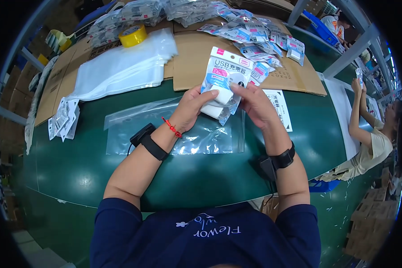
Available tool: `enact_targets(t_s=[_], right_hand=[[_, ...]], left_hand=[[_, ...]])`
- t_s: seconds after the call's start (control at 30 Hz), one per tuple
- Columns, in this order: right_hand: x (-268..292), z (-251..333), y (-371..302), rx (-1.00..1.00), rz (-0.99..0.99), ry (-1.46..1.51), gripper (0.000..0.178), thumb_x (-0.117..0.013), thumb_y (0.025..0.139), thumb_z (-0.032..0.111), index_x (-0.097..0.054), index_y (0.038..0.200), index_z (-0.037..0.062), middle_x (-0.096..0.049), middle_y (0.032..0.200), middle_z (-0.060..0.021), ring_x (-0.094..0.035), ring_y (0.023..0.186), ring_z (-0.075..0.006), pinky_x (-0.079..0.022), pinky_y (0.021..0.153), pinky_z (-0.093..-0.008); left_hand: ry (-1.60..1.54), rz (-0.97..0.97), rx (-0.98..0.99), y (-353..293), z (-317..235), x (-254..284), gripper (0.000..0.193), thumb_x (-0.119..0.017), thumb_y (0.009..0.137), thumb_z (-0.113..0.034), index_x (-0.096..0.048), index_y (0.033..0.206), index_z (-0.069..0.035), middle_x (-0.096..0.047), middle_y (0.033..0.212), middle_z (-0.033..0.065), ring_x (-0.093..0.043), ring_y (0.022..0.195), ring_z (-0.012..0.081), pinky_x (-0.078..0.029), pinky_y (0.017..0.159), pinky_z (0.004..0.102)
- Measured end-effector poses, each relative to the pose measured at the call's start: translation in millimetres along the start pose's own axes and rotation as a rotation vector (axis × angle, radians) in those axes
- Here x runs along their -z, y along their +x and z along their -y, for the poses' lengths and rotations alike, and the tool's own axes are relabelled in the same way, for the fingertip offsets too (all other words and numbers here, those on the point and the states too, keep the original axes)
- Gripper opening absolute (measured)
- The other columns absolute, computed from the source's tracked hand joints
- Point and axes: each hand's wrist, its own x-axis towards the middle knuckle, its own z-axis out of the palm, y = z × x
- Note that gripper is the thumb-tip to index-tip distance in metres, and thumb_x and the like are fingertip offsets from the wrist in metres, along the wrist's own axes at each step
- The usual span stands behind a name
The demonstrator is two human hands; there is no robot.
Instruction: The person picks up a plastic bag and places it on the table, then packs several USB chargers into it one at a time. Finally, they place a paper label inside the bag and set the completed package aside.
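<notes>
Both my hands hold a charger pack (223, 67) upright over the table. Its printed header is at the top, and white plug-shaped chargers show through the clear lower part. My left hand (192, 106) grips the pack's left side, its thumb lying across a white charger. On the other edge, my right hand (258, 107) pinches the pack with thumb and fingers. Whether a second pack sits behind the first, I cannot tell. Beneath my hands a large clear plastic bag (165, 138) lies flat. Partly behind my right wrist is a white printed sheet (281, 111).
Similar packs (250, 35) are heaped on cardboard (295, 78) at the far right. A stack of clear bags (116, 73) and a yellow tape roll (133, 36) lie at the far left. White labels (66, 119) sit near the left edge. Another person (370, 138) works at right.
</notes>
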Motion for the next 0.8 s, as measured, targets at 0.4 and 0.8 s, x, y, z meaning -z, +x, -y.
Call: enact_targets(t_s=[0.4, 0.8], right_hand=[[9, -5, 1, 1.202, -0.099, -0.981, 0.034, -0.059, 0.075, -0.004, -0.065, 0.108, 0.0030, -0.066, 0.107, -0.0117, -0.061, 0.105, -0.0262, -0.046, 0.095, -0.0378], [6, 1, -13, 0.807, 0.462, -1.130, 0.042, -0.063, 0.072, -0.001, -0.065, 0.113, 0.0079, -0.062, 0.118, -0.0119, -0.056, 0.112, -0.0307, -0.040, 0.103, -0.0405]], left_hand=[[-0.200, 0.065, 0.145, 8, -2, 15, 0.055, -0.047, 0.095, -0.045, -0.048, 0.126, 0.000, -0.058, 0.119, 0.0126, -0.059, 0.105, 0.0210, -0.046, 0.094, 0.0348], [-0.414, 0.141, 0.376, 9, -2, 20, 0.041, -0.048, 0.095, -0.025, -0.044, 0.127, 0.001, -0.056, 0.121, 0.0154, -0.061, 0.103, 0.0252, -0.052, 0.087, 0.0361]])
